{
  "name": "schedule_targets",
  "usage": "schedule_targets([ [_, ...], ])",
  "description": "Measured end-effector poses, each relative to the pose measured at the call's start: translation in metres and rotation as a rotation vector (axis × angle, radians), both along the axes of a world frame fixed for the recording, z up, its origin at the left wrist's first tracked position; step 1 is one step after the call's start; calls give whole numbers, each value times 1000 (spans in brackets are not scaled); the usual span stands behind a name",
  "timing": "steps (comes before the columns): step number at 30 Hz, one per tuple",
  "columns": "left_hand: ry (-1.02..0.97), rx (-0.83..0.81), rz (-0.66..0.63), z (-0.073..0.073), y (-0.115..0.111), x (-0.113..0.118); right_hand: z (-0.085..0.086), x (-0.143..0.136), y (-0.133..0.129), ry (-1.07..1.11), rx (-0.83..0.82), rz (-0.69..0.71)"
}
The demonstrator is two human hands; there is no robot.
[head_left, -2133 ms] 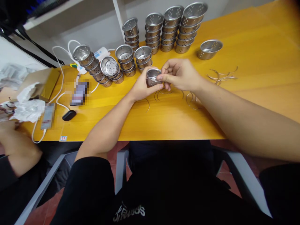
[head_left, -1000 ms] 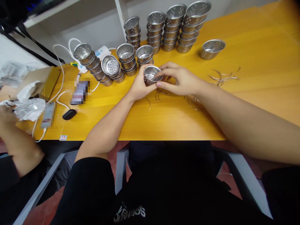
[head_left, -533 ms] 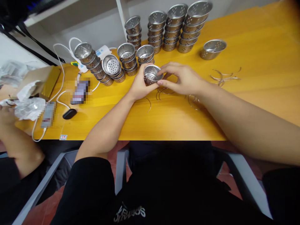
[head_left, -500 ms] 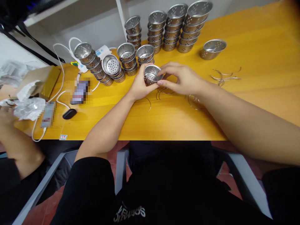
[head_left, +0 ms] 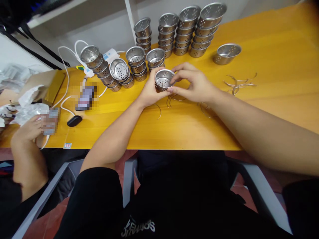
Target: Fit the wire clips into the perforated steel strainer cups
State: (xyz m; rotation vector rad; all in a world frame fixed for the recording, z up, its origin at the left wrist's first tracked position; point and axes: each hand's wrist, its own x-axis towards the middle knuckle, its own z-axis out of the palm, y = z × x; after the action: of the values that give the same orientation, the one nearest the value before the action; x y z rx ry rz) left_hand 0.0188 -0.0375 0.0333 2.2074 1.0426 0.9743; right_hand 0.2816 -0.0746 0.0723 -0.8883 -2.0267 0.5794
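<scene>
A small perforated metal cup (head_left: pixel 163 81), its open mouth facing up and toward me, is held above the table. My left hand (head_left: pixel 150 93) wraps around its left side and underside. At the right rim, my right hand (head_left: pixel 195 83) has its thumb and fingers closed on the cup's edge; whether they also pinch a thin wire is too small to tell. Curved thin wires (head_left: pixel 171 99) lie beneath my hands, and more bent wires (head_left: pixel 234 87) are heaped to the right. One single perforated cup (head_left: pixel 227 54) stands beyond that heap.
Stacks of perforated cups (head_left: pixel 183 31) line the back of the table (head_left: pixel 189 132), with shorter, leaning stacks (head_left: pixel 119 71) at left. A phone (head_left: pixel 86 98), black case (head_left: pixel 74 121) and white cables lie further left. Another person's hand (head_left: pixel 30 129) touches a second phone.
My hands and the cup stay nearly in place, with only slight shifts of the right fingers at the rim. The other person's hand has moved right onto the phone at left.
</scene>
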Motion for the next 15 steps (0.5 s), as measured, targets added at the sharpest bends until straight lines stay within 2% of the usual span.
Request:
schedule_targets([
  [4,-25,-70,9,-4,5,-5,9,6,4,117,38,-99],
  [7,-1,-73,9,-9,8,-10,18,11,19,234,82,-128],
  [11,8,-46,-31,-9,7,-12,32,6,56,188,118,-132],
  [15,17,-23,-24,-6,4,-12,43,-19,97,97,126,-184],
])
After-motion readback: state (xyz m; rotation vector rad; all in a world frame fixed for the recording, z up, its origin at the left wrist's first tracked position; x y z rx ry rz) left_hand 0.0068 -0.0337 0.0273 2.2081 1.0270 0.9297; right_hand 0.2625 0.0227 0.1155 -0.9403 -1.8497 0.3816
